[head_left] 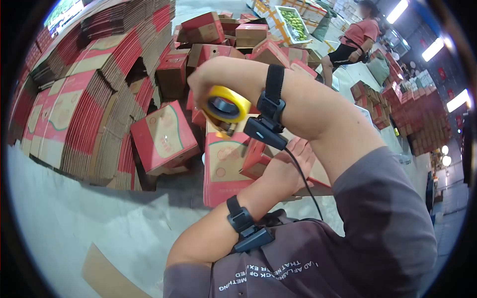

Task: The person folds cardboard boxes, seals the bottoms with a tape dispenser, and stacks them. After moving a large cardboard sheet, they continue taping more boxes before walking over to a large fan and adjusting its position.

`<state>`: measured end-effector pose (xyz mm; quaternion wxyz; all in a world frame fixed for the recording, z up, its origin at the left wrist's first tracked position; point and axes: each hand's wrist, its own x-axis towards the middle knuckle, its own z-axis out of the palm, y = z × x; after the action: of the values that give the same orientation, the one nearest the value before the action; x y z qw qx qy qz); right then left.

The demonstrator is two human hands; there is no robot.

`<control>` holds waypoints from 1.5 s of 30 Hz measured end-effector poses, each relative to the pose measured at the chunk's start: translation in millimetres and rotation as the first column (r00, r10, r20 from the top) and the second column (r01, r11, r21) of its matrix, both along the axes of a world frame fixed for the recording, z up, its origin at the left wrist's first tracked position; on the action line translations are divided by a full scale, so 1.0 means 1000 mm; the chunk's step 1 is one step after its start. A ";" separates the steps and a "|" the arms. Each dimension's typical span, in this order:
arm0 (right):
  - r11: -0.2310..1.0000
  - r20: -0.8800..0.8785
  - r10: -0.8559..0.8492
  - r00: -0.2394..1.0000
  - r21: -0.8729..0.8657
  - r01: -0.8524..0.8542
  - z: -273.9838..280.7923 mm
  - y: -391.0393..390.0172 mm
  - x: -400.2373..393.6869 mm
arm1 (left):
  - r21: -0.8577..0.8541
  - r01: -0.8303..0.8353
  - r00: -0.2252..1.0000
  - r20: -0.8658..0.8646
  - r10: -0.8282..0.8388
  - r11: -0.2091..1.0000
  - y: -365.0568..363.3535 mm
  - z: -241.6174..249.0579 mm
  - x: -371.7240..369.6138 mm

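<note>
My right hand [201, 87] is raised at upper centre, blurred, its fingers curled on a yellow tape dispenser [226, 104] with a dark round core. The dispenser hangs above a red and tan cardboard box [223, 169], its metal edge pointing down. My left hand [296, 161] lies flat with fingers stretched out on the cardboard at the right of the box. Part of that hand is hidden behind the cable and the device on my right forearm. Open flaps of the box show near the left wrist.
Tall stacks of flattened red and tan cartons [94, 109] stand at left. A box [166, 136] sits tilted beside them. Made-up boxes [203, 30] pile up behind. Farther back are a crate of green fruit [293, 24] and a walking person [360, 37]. A cardboard sheet [107, 273] lies on the floor.
</note>
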<state>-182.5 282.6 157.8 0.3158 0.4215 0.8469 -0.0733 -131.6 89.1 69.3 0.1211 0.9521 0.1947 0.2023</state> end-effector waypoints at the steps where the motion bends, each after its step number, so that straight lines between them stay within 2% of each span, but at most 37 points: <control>1: 1.000 0.005 0.010 1.000 -0.010 -0.010 0.001 -0.008 0.016 | 0.038 -0.011 0.996 0.088 0.008 0.999 0.000 -0.012 0.004; 2: 0.977 -0.167 0.212 0.963 0.008 -0.213 0.011 -0.020 0.052 | 0.034 -0.013 0.996 0.092 0.010 0.999 -0.002 -0.012 0.003; 3: 0.913 -0.328 0.401 0.856 0.066 -0.402 0.021 -0.026 0.070 | 0.046 -0.021 0.992 0.128 0.015 0.999 -0.002 -0.009 0.001; 4: 0.976 -0.132 0.208 0.969 -0.030 -0.214 0.050 -0.031 0.060 | 0.057 -0.039 0.986 0.166 0.029 0.998 -0.002 -0.005 0.000; 5: 0.997 0.082 -0.002 0.997 -0.078 0.008 0.082 -0.038 0.052 | 0.021 -0.060 0.978 0.202 0.054 0.998 -0.001 -0.003 -0.001; 6: 0.994 -0.064 0.043 0.997 -0.097 -0.049 0.099 -0.033 0.079 | 0.016 -0.052 0.979 0.197 0.048 0.999 -0.003 -0.002 0.000; 7: 0.993 -0.110 -0.053 0.992 -0.111 0.040 0.121 -0.049 0.097 | 0.004 -0.053 0.977 0.206 0.051 0.999 -0.003 -0.002 0.002; 8: 0.995 -0.150 -0.078 0.986 -0.076 0.067 0.128 -0.067 0.117 | -0.001 -0.048 0.976 0.211 0.047 0.999 -0.002 -0.001 0.003; 10: 0.989 -0.263 0.079 0.961 0.145 -0.042 0.127 -0.112 0.155 | 0.015 -0.037 0.963 0.266 0.032 0.999 -0.002 -0.004 0.000; 12: 0.984 -0.526 0.098 0.844 0.176 -0.005 0.107 -0.139 0.213 | 0.114 -0.082 0.940 0.339 0.039 0.990 -0.007 -0.015 -0.008; 13: 0.981 -0.564 -0.021 0.826 0.148 0.126 0.099 -0.160 0.235 | 0.111 -0.080 0.942 0.333 0.039 0.991 -0.006 -0.017 -0.009; 14: 0.957 -0.624 0.139 0.769 0.284 0.057 0.085 -0.180 0.265 | 0.155 -0.110 0.933 0.358 0.048 0.982 -0.004 -0.018 -0.007; 15: 0.967 -0.629 -0.066 0.774 0.152 0.206 0.085 -0.206 0.286 | 0.192 -0.142 0.922 0.383 0.059 0.971 -0.004 -0.018 -0.005; 17: 0.945 -0.639 -0.111 0.761 0.169 0.280 0.082 -0.262 0.341 | 0.172 -0.156 0.928 0.362 0.085 0.973 -0.003 -0.013 -0.002; 18: 0.929 -0.643 -0.198 0.740 0.119 0.351 0.086 -0.291 0.364 | 0.147 -0.162 0.937 0.334 0.105 0.976 -0.004 -0.012 -0.003; 19: 0.880 -0.568 -0.341 0.749 0.088 0.468 0.096 -0.321 0.377 | 0.137 -0.159 0.939 0.328 0.107 0.978 -0.006 -0.012 -0.002; 20: 0.879 -0.573 -0.347 0.742 0.077 0.470 0.092 -0.341 0.390 | 0.134 -0.162 0.941 0.318 0.113 0.978 -0.006 -0.010 -0.001; 22: 0.801 -0.391 -0.567 0.725 -0.058 0.596 0.082 -0.368 0.410 | 0.141 -0.158 0.949 0.297 0.110 0.977 -0.009 -0.006 0.001; 24: 0.853 -0.362 -0.513 0.778 -0.116 0.508 0.025 -0.357 0.421 | 0.157 -0.188 0.945 0.297 0.135 0.970 -0.014 -0.004 0.005; 26: 0.914 -0.625 -0.298 0.721 0.031 0.404 -0.067 -0.328 0.416 | 0.159 -0.180 0.950 0.285 0.129 0.971 -0.021 -0.001 0.009; 28: 0.905 -0.449 -0.337 0.828 0.090 0.416 -0.123 -0.296 0.389 | 0.123 -0.241 0.948 0.240 0.207 0.963 -0.020 0.008 0.006; 29: 0.901 -0.463 -0.335 0.821 0.098 0.423 -0.123 -0.292 0.386 | 0.140 -0.233 0.952 0.232 0.197 0.962 -0.013 0.013 -0.001; 31: 0.872 -0.435 -0.386 0.813 0.115 0.476 -0.116 -0.278 0.381 | -0.245 -0.221 0.948 0.174 0.267 0.944 0.010 0.017 -0.023; 32: 0.870 -0.434 -0.380 0.817 0.133 0.475 -0.105 -0.268 0.382 | -0.232 -0.219 0.946 0.186 0.264 0.948 0.024 0.010 -0.033; 34: 0.825 -0.416 -0.455 0.787 0.136 0.549 -0.074 -0.246 0.391 | -0.506 -0.267 0.824 0.322 0.466 0.820 0.052 -0.003 -0.046; 35: 0.832 -0.437 -0.401 0.805 0.193 0.520 -0.061 -0.231 0.400 | -0.679 -0.190 0.933 0.100 0.346 0.709 0.043 -0.006 -0.059; 36: 0.836 -0.454 -0.344 0.822 0.250 0.488 -0.048 -0.212 0.407 | -0.493 -0.291 0.941 0.006 0.338 0.820 0.014 0.010 -0.053; 37: 0.808 -0.416 -0.393 0.820 0.269 0.524 -0.030 -0.194 0.410 | -0.676 -0.150 0.967 0.052 0.250 0.721 -0.005 0.020 -0.055; 38: 0.781 -0.377 -0.443 0.813 0.283 0.556 -0.011 -0.179 0.411 | -0.587 -0.205 0.978 -0.101 0.180 0.783 -0.021 0.032 -0.056; 39: 0.740 -0.365 -0.436 0.823 0.374 0.559 0.006 -0.162 0.409 | -0.419 -0.198 0.974 -0.186 0.130 0.886 -0.035 0.046 -0.051; 40: 0.695 -0.349 -0.428 0.834 0.462 0.551 0.022 -0.144 0.407 | -0.421 -0.198 0.976 -0.172 0.136 0.885 -0.034 0.050 -0.045; 41: 0.673 -0.394 -0.375 0.839 0.507 0.538 0.037 -0.121 0.406 | -0.165 -0.043 0.997 -0.077 0.031 0.985 -0.029 0.054 -0.039; 42: 0.649 -0.436 -0.322 0.840 0.544 0.532 0.049 -0.099 0.405 | 0.113 0.100 0.995 -0.019 -0.098 0.989 -0.024 0.056 -0.033; 44: 0.684 -0.598 -0.186 0.780 0.491 0.539 0.063 -0.056 0.388 | 0.055 0.237 0.965 0.098 -0.242 0.970 -0.010 0.030 -0.012; 45: 0.746 -0.565 -0.266 0.781 0.393 0.538 0.066 -0.040 0.365 | 0.043 0.242 0.964 0.103 -0.246 0.969 -0.012 0.021 -0.003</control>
<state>182.7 242.5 224.1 -0.0559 0.6389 0.7673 -0.0040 -134.4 76.6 90.6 0.1411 0.9583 0.0661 0.2395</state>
